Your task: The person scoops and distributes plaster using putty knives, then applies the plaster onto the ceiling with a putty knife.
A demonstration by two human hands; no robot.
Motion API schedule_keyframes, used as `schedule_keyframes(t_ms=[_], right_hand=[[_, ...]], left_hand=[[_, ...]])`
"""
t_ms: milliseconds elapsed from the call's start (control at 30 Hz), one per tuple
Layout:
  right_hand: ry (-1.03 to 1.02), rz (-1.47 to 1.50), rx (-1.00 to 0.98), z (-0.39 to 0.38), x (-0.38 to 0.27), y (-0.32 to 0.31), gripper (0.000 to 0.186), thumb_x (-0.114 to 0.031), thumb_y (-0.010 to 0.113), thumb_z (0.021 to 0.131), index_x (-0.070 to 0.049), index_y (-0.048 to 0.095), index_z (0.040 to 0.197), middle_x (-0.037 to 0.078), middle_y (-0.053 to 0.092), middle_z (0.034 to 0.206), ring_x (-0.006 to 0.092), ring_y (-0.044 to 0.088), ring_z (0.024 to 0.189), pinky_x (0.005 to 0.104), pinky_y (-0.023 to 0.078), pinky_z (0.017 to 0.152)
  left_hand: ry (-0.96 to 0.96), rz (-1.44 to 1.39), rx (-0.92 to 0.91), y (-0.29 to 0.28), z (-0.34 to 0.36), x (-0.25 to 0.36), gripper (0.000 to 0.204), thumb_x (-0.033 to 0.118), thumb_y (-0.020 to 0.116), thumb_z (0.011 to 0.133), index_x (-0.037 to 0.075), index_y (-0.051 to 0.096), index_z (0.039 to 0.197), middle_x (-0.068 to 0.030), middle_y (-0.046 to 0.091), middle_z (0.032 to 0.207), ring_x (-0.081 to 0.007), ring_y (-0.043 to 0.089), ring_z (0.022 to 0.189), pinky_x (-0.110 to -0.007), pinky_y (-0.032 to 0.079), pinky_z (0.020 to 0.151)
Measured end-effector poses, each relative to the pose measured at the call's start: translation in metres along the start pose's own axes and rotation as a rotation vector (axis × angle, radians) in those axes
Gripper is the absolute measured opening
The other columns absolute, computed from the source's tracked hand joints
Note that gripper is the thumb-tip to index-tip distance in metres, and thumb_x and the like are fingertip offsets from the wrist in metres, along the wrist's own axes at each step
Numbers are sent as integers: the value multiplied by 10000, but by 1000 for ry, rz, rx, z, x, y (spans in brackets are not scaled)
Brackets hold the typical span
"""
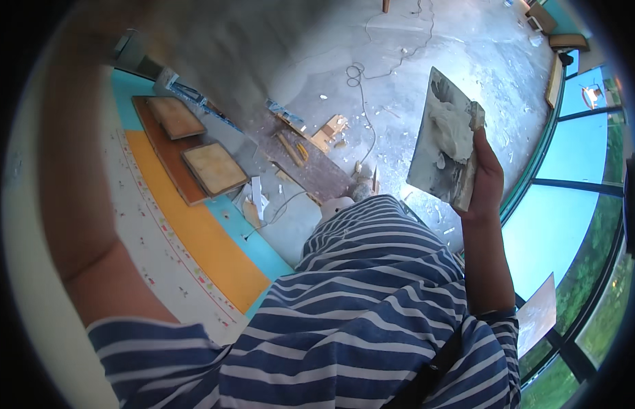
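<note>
My right hand (488, 174) is closed around the caked edge of a flat, grey, four-sided plastering blade (426, 163), held tilted above the floor. A thick lump of white putty (454, 133) is spread over the blade's upper face, with thinner smears around it. My left arm (79, 157) is raised close to the camera. At the upper left, my left hand (120, 27) is smeared by motion and its fingers cannot be made out. Beside it is a blurred grey-brown shape (222, 54), too unclear to name.
Two padded boards (215, 168) lie on a brown panel (150, 136) by the painted wall (195, 225) at left. Wood scraps (329, 131), a plank (317, 167) and a cable (365, 109) lie on the dusty floor (392, 88). Windows (549, 215) line the right.
</note>
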State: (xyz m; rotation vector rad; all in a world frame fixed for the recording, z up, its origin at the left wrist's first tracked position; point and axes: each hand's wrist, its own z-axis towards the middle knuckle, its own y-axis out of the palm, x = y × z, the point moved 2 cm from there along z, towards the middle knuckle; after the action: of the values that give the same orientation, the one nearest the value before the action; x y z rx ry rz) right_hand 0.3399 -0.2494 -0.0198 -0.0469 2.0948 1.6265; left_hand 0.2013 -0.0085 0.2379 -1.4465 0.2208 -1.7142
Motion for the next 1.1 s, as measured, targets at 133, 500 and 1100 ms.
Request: schedule_keyframes(t_ms=[133,500,1100], right_hand=[[60,59,-82,-16,-2,-5,499,-318,355,1045,22,363,1411,204,545,1321,309,596,1162,449,492,1003],[-94,33,-36,-33,2,-19,507,-347,369,1042,5,382,1406,184,540,1332,302,559,1208,450,468,1020],[-66,-149,143,-41,8,-5,534,-390,332,1048,-5,376,1414,171,568,1297,273,613,1127,412,522,951]], left_hand=[[-439,2,-297,101,-57,-103,646,535,670,835,1,611,1195,-190,685,1027,-295,668,954,-375,499,878],[-524,337,-140,92,-126,-139,713,433,733,813,-10,490,1316,-177,614,1161,-255,595,1060,-339,451,925],[-715,-1305,419,241,-113,-101,485,251,742,868,26,509,1229,-119,609,1113,-216,614,1012,-343,551,840]])
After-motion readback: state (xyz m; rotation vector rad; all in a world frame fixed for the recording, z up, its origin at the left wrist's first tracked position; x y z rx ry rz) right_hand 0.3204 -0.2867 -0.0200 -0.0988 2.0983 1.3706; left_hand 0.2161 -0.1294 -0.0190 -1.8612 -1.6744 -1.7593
